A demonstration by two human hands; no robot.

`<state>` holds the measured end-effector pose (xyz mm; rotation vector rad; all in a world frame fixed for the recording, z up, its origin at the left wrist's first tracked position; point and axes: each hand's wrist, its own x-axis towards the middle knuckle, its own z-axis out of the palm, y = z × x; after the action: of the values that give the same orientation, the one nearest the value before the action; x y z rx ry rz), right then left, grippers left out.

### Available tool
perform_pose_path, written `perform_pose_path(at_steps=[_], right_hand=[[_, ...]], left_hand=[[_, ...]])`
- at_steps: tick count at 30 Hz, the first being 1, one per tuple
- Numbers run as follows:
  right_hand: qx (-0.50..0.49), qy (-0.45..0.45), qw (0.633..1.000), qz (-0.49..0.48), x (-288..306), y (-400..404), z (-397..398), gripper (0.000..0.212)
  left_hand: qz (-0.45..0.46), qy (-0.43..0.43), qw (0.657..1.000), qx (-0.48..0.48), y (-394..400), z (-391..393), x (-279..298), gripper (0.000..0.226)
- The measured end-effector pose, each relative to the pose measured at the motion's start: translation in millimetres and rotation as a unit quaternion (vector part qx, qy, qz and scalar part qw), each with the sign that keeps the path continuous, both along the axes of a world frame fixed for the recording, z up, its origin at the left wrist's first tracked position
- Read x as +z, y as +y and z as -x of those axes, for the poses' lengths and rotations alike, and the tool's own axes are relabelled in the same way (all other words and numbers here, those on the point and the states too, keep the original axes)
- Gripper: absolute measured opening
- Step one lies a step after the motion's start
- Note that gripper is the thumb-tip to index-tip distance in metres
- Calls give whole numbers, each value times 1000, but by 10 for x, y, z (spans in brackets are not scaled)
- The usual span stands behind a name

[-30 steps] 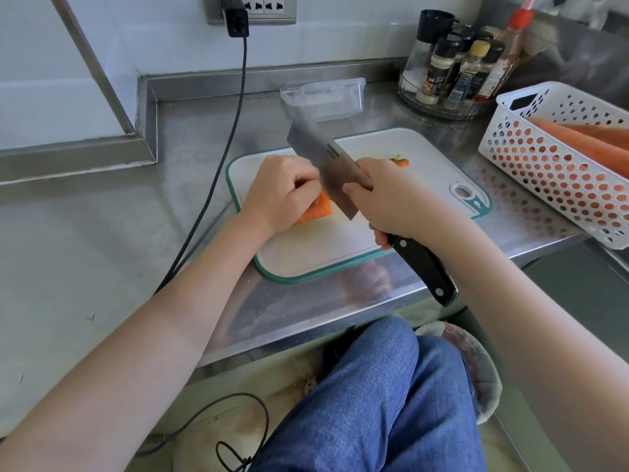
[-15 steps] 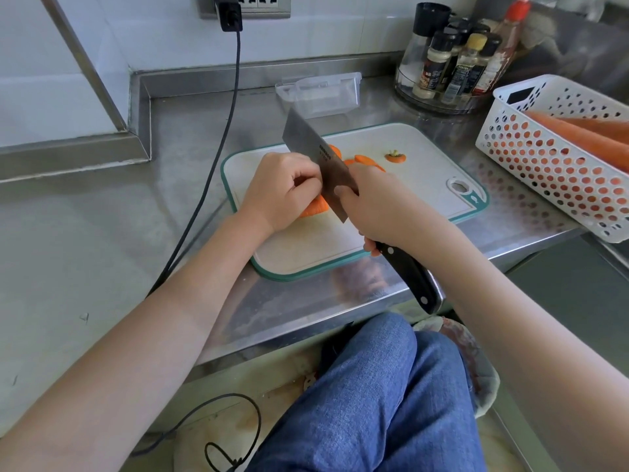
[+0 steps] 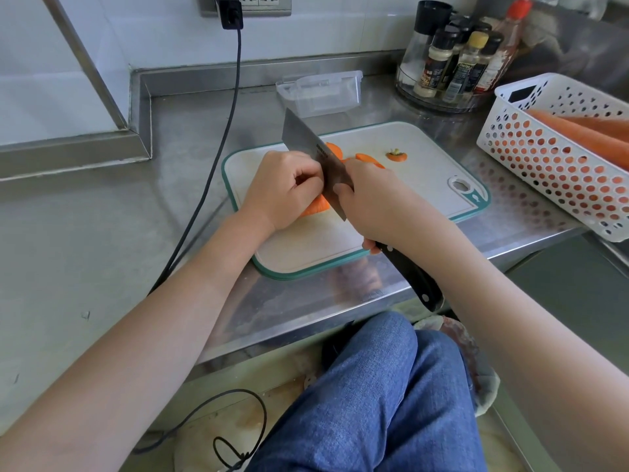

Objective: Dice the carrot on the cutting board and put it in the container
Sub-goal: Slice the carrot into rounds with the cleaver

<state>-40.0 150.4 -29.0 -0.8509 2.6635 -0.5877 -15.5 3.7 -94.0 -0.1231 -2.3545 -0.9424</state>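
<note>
Both hands are busy over the cutting board (image 3: 425, 172): the left hand (image 3: 282, 190) is curled down onto the carrot (image 3: 315, 207), pinning it, while the right hand (image 3: 371, 199) is wrapped around the cleaver (image 3: 306, 144) where blade meets handle. The blade is set against the left knuckles, across the carrot. Cut slices (image 3: 366, 157) and the trimmed top (image 3: 396, 155) lie just beyond. For a clean cut, fingertips are best kept tucked behind the knuckles and the blade brought straight down. The empty container (image 3: 320, 93) is waiting behind the board on the counter (image 3: 190, 131); a basket (image 3: 558, 172) of carrots is placed to the right.
</note>
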Motion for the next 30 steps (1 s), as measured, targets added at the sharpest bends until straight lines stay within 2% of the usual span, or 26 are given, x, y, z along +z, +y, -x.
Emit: perform_pose_path(at_steps=[10, 13, 16, 19, 26, 30], right_hand=[[-9, -14, 1000, 2, -84, -18, -34, 8], [7, 21, 1000, -2, -204, -33, -23, 7], [13, 65, 997, -46, -252, -134, -7, 21], [-2, 108, 992, -71, -314, -200, -14, 23], [1, 12, 1000, -3, -174, -24, 55, 18], [-7, 39, 999, 3, -223, -32, 42, 20]], left_hand=[[-17, -5, 1000, 5, -10, 28, -23, 26], [-10, 0, 1000, 9, -10, 37, -28, 24], [-6, 9, 1000, 17, -20, 37, -25, 24], [-13, 10, 1000, 26, -33, 33, -24, 23], [10, 12, 1000, 7, -1, 35, -29, 26], [19, 10, 1000, 6, -9, 41, -24, 31]])
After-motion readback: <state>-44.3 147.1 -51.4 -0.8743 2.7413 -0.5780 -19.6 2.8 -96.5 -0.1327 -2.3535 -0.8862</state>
